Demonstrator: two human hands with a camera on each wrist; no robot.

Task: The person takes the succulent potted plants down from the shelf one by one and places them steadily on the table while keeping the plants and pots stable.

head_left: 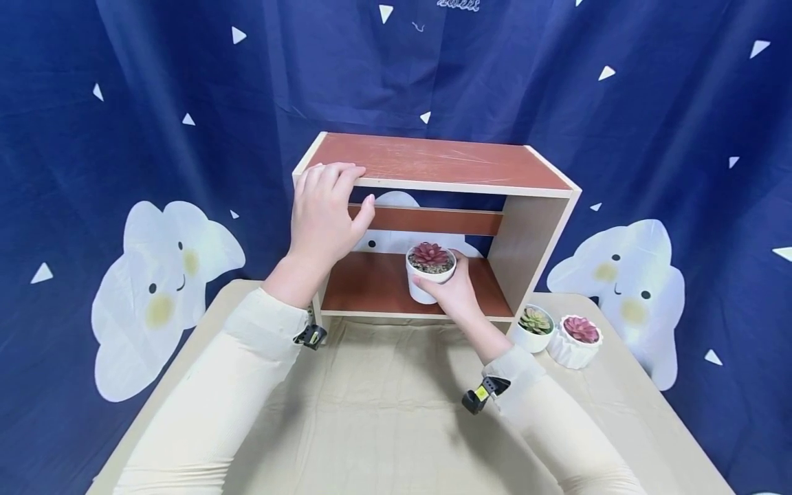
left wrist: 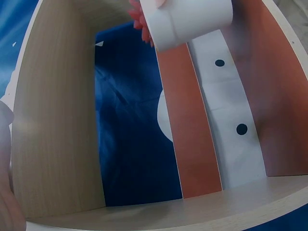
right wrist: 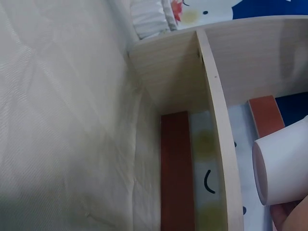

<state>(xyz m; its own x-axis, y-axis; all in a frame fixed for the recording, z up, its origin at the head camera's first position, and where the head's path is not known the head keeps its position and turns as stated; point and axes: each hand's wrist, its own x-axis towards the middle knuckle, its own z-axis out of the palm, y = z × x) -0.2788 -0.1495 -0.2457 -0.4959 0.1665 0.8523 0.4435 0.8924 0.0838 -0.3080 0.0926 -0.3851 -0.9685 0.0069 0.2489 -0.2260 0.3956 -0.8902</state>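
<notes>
Fingers [head_left: 427, 282] of the right hand [head_left: 454, 292] curl round the white pot [head_left: 429, 278] and hold it tight. The pot has a red plant [head_left: 430, 254] on top. It sits near the middle of the picture, inside the wooden shelf box [head_left: 538, 227], low over the brown bottom board [head_left: 371, 285]. I cannot tell if the pot touches the board or hangs just above it. In the right wrist view the pot [right wrist: 284, 168] shows at the lower right edge, lifted clear of the wood there.

Up and to the left, the left hand [head_left: 324, 213] rests on the top front edge of the box. Its fingers lie flat and a bit spread, and the thumb hooks under the edge.

To do this well, I think the pot should stay straight up, go down slowly and flat, and the left hand should keep the box from sliding.

At the lower right of the box, two more small pots stand on the table cloth [head_left: 383, 412]: a green plant pot [head_left: 535, 328] and a ribbed pot [head_left: 578, 340] with a pink plant.
</notes>
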